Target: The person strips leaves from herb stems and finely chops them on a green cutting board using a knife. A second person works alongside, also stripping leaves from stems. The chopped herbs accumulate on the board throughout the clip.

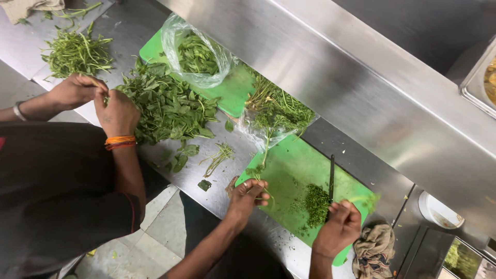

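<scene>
— Nearest: right hand (338, 227) wrapped round a black knife (330, 181), blade beside chopped herbs (316, 202) on the green cutting board (294, 165).
— And the left hand (248, 196)?
— Pinching a herb sprig (258, 173) at the board's edge.
— Farther along the surface (227, 178)?
— Bagged herbs (276, 116), then a co-worker's hands (101, 101) picking at a leaf pile (168, 106).

From my remote view, the right hand (338, 227) covered the knife (331, 178) handle, so I couldn't read its grip. The metal tray (478, 82) at the right edge and the cloth (28, 8) at upper left were cropped. The co-worker's fingertips (101, 88) were buried in the leaves (165, 106).
</scene>
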Motion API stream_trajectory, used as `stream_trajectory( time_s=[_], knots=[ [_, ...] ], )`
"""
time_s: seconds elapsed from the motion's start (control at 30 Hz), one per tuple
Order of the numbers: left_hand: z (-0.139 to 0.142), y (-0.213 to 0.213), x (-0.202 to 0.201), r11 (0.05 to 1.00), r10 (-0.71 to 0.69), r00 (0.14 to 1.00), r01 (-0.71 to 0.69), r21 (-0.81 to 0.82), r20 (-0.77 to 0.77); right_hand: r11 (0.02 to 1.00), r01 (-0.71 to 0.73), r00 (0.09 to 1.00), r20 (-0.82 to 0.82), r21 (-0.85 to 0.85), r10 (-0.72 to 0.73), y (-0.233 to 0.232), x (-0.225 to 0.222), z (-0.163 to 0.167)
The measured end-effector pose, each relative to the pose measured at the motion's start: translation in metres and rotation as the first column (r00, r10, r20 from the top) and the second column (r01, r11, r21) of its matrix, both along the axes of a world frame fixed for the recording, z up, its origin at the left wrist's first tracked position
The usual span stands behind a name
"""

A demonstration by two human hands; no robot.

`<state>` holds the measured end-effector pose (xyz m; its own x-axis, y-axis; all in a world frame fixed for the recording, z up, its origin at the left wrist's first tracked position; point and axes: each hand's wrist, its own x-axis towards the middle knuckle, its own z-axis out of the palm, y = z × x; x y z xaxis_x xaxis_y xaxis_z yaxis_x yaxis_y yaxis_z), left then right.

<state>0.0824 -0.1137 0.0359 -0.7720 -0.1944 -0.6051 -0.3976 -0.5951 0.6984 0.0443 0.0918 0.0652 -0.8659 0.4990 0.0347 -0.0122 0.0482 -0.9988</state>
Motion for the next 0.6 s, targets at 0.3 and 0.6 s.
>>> stream_trajectory(
  time_s=[0.3, 0.6],
  knots=[
    [0.010, 0.004, -0.015, 0.979, -0.200, 0.975, 0.195, -0.058, -0.097, 0.796, -0.602, 0.784, 0.236, 0.067, 0.574, -0.054, 0.015, 0.036],
    [-0.001, -0.010, -0.005, 0.896, -0.431, 0.898, 0.413, -0.162, -0.090, 0.739, -0.660, 0.708, 0.443, 0.138, 0.550, -0.058, 0.020, 0.037]
  ],
)
